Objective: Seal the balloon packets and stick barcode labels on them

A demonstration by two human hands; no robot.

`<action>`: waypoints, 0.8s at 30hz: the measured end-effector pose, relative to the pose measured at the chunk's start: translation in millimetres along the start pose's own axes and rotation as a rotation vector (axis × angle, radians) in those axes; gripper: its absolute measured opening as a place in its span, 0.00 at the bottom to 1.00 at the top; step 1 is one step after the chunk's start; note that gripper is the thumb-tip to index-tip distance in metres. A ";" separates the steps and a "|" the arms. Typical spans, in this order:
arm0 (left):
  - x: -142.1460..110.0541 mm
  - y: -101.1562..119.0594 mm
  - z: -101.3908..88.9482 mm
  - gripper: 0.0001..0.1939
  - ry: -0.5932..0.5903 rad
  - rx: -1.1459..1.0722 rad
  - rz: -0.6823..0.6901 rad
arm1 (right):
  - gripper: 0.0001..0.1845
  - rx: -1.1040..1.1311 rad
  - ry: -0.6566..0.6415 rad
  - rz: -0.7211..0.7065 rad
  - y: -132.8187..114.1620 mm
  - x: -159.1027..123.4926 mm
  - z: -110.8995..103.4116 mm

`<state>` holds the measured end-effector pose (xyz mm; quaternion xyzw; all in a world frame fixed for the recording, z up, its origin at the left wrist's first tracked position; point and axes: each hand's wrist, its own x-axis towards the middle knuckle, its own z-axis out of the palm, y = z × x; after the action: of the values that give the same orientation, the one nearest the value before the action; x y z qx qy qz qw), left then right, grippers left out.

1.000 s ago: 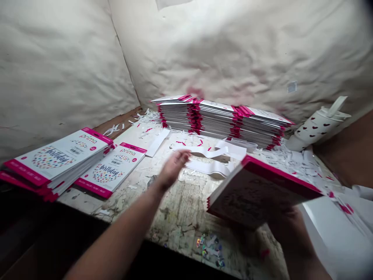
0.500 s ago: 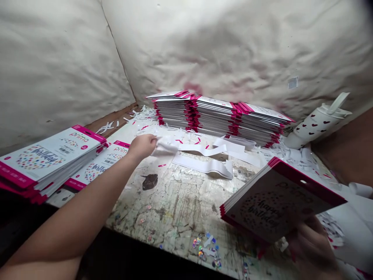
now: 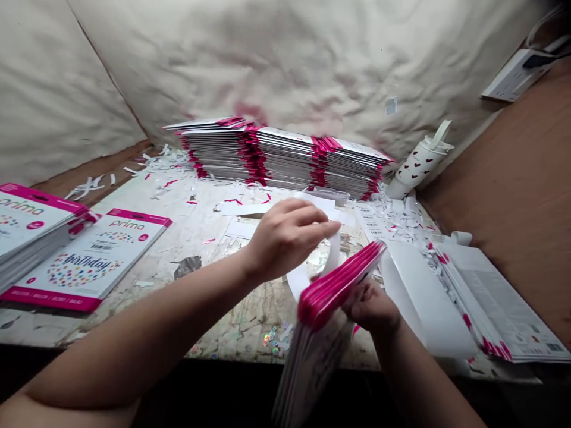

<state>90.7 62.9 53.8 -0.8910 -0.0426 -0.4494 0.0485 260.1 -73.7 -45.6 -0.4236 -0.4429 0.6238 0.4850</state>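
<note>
Firmly, the right hand point(image 3: 372, 309) grips a bundle of pink-edged card packets point(image 3: 319, 333) around its edge, fingers closed on it. The bundle tilts steeply over the near edge of the bench point(image 3: 250, 315), pink edges uppermost and its lower end blurred. In the earlier frame its printed cover faced up; now it stands nearly edge-on, and the cover is hidden. The left hand point(image 3: 285, 238) has risen from the bench to just beside the bundle, its fingers curled above a looped white paper strip point(image 3: 298, 280). Whether they pinch the strip, I cannot tell.

To the right lie a broad white sheet point(image 3: 423, 297) and a printed packet point(image 3: 495, 303) with a barcode and pink edge, beside drifts of white and pink paper offcuts point(image 3: 397, 217). Long stacks of packets point(image 3: 276, 157) line the back of the bench, near a white heart-print tumbler point(image 3: 419, 163). At left are a pile of "prima" packets point(image 3: 31, 223) and a birthday packet point(image 3: 84, 261). The view has swung right, bringing a power strip point(image 3: 513, 74) into sight.
</note>
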 end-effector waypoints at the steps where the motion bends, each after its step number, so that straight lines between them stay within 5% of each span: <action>1: 2.2 -3.1 -4.9 0.08 0.054 0.008 0.005 | 0.31 -0.008 -0.042 0.003 -0.9 -1.9 3.0; 4: -2.4 -12.4 -37.5 0.11 0.236 0.119 0.053 | 0.17 -0.164 -0.023 -0.027 -16.2 -20.1 1.6; 7: -35.0 -16.9 -74.0 0.14 0.250 0.303 0.222 | 0.15 -0.395 0.224 -0.116 -42.8 -44.6 -4.8; 9: -71.9 -16.3 -84.2 0.17 0.088 0.367 0.218 | 0.18 -0.460 0.316 -0.088 -58.0 -54.7 -6.4; 14: -146.2 -10.4 -65.3 0.30 -0.571 0.222 -0.379 | 0.16 -0.337 0.166 0.166 -71.0 -49.8 -5.9; 16: -141.4 -8.8 -60.3 0.30 -0.630 0.057 -0.562 | 0.16 -0.369 0.099 0.200 -72.2 -43.6 -5.8; 20: -83.3 -4.3 -57.4 0.23 -0.470 -0.362 -0.670 | 0.18 -0.436 -0.077 0.202 -79.9 -35.8 0.3; 24: -39.5 6.7 -27.3 0.19 -0.664 -0.946 -0.890 | 0.19 -0.678 -0.179 0.052 -92.6 -36.8 17.2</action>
<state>46.4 51.5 37.9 -0.8042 -0.2145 -0.1031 -0.5447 271.3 -99.5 51.6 -0.5151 -0.6549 0.4881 0.2600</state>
